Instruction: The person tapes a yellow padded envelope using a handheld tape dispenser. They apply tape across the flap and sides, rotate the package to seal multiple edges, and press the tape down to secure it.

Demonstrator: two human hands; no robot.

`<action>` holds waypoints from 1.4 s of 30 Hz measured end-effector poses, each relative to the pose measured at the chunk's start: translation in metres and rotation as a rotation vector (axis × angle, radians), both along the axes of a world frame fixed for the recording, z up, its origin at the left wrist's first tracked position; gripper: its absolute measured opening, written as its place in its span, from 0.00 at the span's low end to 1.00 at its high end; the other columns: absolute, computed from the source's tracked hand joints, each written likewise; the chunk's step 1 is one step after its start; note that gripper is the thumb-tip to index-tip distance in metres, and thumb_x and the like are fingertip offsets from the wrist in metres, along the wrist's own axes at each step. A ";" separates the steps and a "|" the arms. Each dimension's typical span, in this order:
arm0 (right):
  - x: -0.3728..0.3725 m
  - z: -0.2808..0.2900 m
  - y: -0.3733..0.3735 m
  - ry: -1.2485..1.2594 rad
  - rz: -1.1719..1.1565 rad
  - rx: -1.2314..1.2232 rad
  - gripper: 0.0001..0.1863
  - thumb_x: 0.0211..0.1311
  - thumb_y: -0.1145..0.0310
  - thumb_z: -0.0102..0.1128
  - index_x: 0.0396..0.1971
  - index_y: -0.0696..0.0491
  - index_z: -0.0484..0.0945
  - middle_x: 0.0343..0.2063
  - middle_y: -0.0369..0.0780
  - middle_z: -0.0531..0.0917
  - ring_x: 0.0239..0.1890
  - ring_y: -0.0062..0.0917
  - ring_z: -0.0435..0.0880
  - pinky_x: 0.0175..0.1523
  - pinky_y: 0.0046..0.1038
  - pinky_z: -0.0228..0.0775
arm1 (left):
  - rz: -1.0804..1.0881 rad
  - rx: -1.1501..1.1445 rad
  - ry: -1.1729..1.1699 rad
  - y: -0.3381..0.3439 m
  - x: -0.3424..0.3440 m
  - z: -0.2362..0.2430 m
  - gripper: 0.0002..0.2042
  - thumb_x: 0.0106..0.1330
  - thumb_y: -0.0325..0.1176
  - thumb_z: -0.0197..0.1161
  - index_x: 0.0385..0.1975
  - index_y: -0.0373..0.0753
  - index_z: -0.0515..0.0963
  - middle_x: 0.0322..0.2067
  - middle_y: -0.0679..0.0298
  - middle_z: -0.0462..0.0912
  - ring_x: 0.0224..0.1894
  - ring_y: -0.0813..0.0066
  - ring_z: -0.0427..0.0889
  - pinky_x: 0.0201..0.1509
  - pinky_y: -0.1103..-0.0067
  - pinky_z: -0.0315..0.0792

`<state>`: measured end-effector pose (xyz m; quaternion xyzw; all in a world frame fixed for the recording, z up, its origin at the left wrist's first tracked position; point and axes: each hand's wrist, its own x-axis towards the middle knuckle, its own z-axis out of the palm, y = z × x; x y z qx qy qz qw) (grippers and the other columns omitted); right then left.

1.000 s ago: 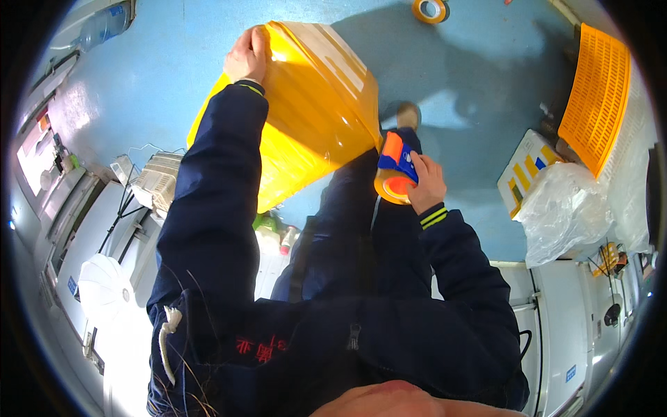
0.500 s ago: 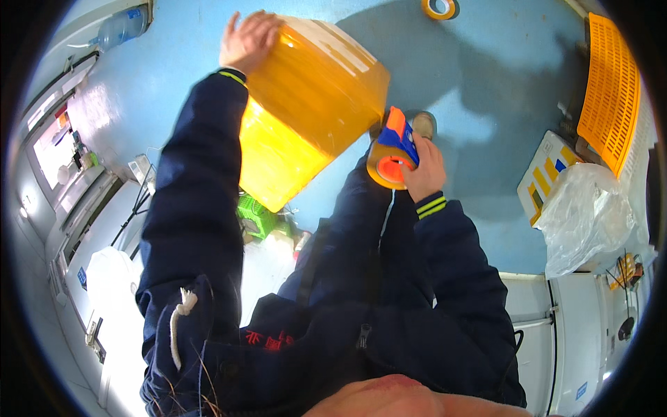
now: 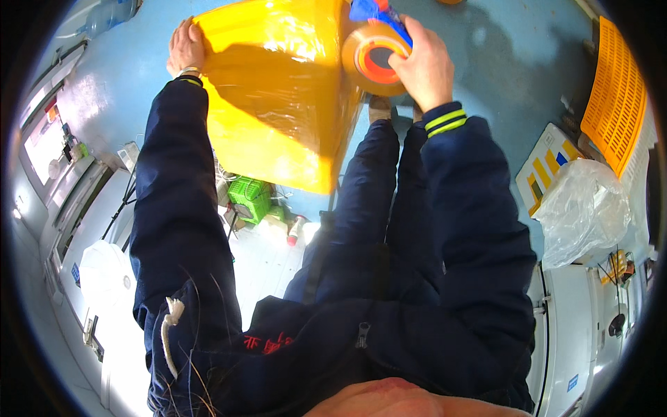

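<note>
We see the left arm (image 3: 174, 194) nearly straight, extended forward, and the left hand (image 3: 186, 48) turned back toward us, its fingers loosely extended; the right arm (image 3: 479, 208) slants inward to the wrist, and we find the right hand (image 3: 426, 68) gripping, thumb and fingers curled.

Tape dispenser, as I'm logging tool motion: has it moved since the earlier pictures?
Yes: against the orange basket, the tape dispenser has moved toward the picture's top.
</note>
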<state>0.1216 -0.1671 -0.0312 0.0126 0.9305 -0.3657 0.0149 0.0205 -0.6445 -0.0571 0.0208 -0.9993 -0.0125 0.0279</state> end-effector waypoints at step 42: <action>0.035 0.010 0.014 -0.120 0.167 0.075 0.30 0.45 0.68 0.65 0.54 0.48 0.73 0.39 0.48 0.81 0.42 0.45 0.80 0.48 0.40 0.74 | 0.569 -0.274 -0.167 -0.122 0.377 -0.035 0.17 0.71 0.43 0.41 0.36 0.37 0.74 0.38 0.48 0.79 0.36 0.39 0.76 0.42 0.53 0.71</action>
